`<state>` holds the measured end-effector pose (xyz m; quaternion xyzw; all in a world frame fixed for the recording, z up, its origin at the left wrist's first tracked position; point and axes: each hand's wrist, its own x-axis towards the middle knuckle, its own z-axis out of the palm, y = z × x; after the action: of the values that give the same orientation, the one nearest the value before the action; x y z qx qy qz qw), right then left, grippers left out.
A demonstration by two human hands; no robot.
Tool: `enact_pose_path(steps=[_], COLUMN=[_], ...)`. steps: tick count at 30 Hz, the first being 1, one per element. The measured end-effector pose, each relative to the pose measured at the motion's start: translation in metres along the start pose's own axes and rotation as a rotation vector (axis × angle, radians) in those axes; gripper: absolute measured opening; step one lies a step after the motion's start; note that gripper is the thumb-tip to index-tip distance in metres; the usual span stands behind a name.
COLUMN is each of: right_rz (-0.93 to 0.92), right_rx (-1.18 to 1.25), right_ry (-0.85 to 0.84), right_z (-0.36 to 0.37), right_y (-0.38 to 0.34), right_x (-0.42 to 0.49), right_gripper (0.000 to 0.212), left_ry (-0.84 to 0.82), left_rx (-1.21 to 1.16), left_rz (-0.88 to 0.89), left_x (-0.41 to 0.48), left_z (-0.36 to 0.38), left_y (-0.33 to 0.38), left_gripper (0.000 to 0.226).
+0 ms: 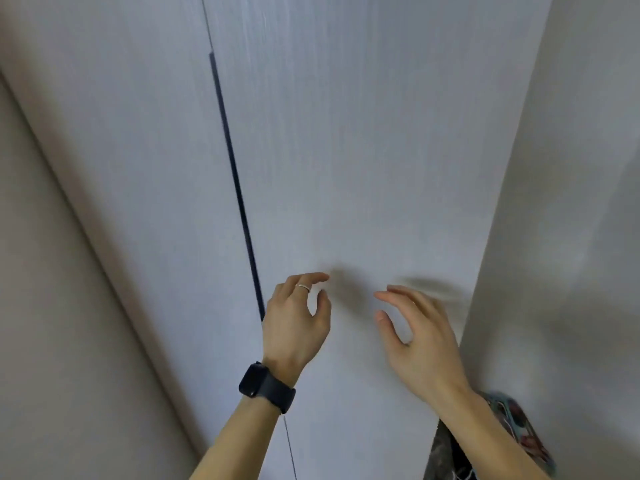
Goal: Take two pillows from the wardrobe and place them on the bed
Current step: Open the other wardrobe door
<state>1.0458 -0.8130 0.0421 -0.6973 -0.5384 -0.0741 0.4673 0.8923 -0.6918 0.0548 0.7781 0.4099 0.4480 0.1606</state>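
**Both hands raised before closed wardrobe doors**

Two pale grey wardrobe doors fill the view, shut, with a dark vertical handle strip running along the seam between them. No pillow shows, and neither does the bed.

The left hand is held up near the lower end of the strip, just to its right, in front of the right door. Its fingers are loosely curled and apart from the thumb, clamped on nothing. A thin ring sits on one finger, and a dark watch wraps the wrist.

The right hand hangs near the right door's outer edge, palm turned toward the left hand, its fingers spread and gently bent, empty. Whether either hand touches the door surface cannot be told; soft shadows lie on the panel just above both.

A plain wall stands at the right, and another pale panel slants along the left. At the bottom right corner, below the right forearm, a patch of patterned fabric shows.
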Motion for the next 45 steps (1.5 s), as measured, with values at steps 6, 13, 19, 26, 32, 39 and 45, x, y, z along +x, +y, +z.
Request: enact_pose_path(steps=[6,13,19,26,32,39,45], right_rz=[-0.174,-0.448,-0.525,-0.541,-0.572,-0.584,-0.589], right_rx=[-0.023,-0.218,-0.481,-0.65,-0.643,-0.608,-0.457], right_ry=[0.026,0.165,0.243,0.363,0.407,0.397,0.316], right_z=[0.043,0.083,0.124,0.153,0.155,0.153,0.14], right_y=[-0.034,-0.062,-0.057,-0.029,-0.027,-0.028,-0.043], right_x=[0.036,0.081,0.114,0.137,0.139,0.137,0.128], right_gripper=[0.029,0.041,0.07,0.068,0.066,0.069,0.07], left_ry=[0.122,0.165,0.161,0.166,0.146,0.144,0.154], left_rx=[-0.045,-0.109,-0.141,-0.099,-0.082,-0.035,-0.019], left_rz=[-0.192,-0.295,-0.209,-0.127,-0.198,-0.238,-0.234], left_x=[0.016,0.061,0.082,0.097,0.104,0.096,0.072], left_z=[-0.045,-0.059,-0.05,-0.039,-0.04,-0.052,-0.078], left_y=[-0.041,-0.065,-0.077,-0.098,-0.096,-0.093,-0.088], left_gripper=[0.03,0.051,0.046,0.011,0.01,0.016,0.017])
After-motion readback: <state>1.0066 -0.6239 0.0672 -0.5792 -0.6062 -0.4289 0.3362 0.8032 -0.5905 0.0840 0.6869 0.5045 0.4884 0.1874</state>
